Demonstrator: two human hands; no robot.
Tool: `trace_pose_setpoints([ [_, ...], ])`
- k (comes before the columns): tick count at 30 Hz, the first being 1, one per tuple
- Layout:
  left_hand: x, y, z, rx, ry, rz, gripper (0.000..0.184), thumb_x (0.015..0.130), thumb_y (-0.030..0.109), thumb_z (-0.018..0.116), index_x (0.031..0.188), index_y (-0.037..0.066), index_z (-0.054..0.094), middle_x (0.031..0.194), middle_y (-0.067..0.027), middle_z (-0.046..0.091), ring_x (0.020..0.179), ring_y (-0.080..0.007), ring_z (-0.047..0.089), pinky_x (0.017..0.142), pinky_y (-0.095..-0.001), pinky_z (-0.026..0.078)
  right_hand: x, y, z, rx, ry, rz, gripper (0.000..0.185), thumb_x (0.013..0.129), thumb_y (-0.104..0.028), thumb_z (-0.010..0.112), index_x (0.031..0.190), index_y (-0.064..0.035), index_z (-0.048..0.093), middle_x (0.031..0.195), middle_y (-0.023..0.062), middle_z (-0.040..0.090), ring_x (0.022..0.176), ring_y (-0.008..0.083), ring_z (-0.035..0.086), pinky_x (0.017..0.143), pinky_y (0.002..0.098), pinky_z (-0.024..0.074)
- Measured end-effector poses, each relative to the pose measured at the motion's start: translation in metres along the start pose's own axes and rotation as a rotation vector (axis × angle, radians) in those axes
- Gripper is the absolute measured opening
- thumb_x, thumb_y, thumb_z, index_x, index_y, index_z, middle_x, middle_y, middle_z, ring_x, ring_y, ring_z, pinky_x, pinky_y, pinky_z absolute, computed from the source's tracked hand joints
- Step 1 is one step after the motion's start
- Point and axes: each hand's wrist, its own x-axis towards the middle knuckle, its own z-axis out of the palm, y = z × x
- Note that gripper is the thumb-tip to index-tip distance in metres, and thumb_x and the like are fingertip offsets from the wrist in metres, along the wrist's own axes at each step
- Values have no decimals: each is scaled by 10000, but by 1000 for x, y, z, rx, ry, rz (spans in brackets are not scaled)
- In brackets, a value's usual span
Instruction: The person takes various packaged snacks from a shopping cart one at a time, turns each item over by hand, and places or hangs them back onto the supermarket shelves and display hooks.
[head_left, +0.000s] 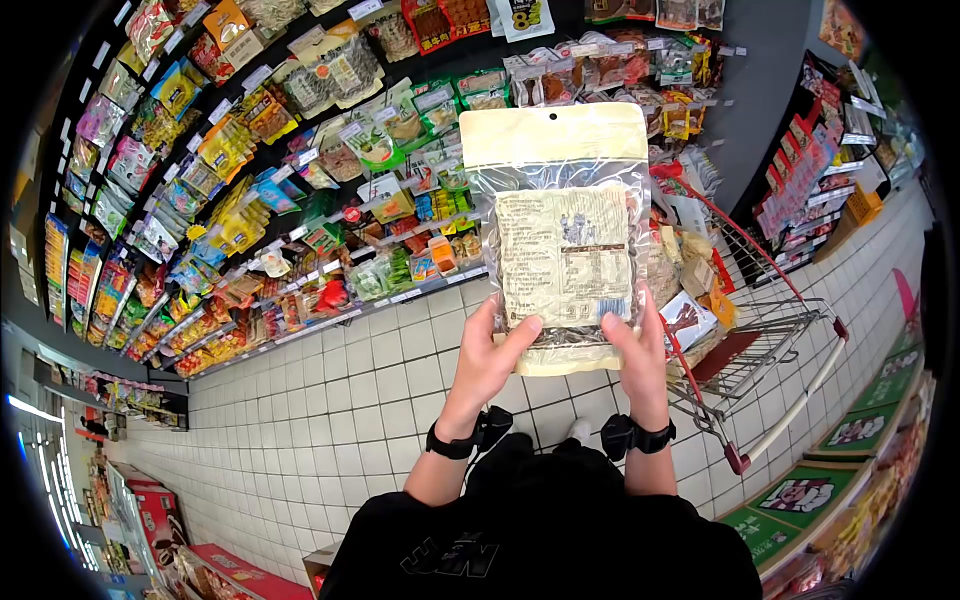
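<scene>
A clear plastic food pouch (565, 255) with cream bands at top and bottom is held up in front of me, its printed back label and barcode facing me. My left hand (492, 345) grips the lower left edge, thumb on the front. On the lower right edge my right hand (640, 345) grips it the same way, its thumb beside the barcode. The fingers behind the pouch are hidden. What is inside the pouch I cannot make out.
A wire shopping cart (790, 345) loaded with packages (690, 300) stands close on my right. Hanging snack bags fill the shelves (330, 180) ahead and left. Another display rack (810, 180) is at far right, and green-fronted bins (800, 495) at lower right. White tiles (320, 430) cover the floor.
</scene>
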Motion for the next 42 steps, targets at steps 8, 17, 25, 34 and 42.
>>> trace_pose_setpoints([
  [8,-35,15,-55,-30,23,56,372,887,128,639,1187,-63,530,1091,-101,635,982,-131,590,855,-279,474,-30,15,58,-37,-7,-23,647,865,-74,655,1407,64,330,1279,106,513,1152,151,483,986,282,387],
  [17,-110,41,-199,-85,220,158,349,898,126,636,1174,-65,540,1059,-97,647,953,-125,602,844,-272,476,-57,71,200,-110,-250,-15,638,858,-84,664,1399,37,347,1238,97,543,1104,147,519,957,287,410],
  [25,-166,46,-299,-107,365,228,358,913,142,627,1190,-65,534,1080,-98,644,965,-122,602,852,-267,479,-84,113,313,-123,-370,23,547,878,-90,657,1350,1,396,1190,83,574,1029,132,563,895,275,451],
  [34,-186,40,-360,-213,431,151,336,921,169,626,1162,-56,562,1048,-91,655,934,-112,608,835,-260,485,-83,148,369,-144,-478,86,538,905,-95,635,1362,10,372,1218,96,559,1077,137,543,920,286,443],
  [42,-161,35,-378,-117,517,119,353,918,165,634,1180,-53,542,1059,-87,644,944,-110,602,822,-252,487,-49,168,381,-107,-508,152,558,897,-112,657,1363,6,375,1230,95,550,1081,136,541,917,280,444],
])
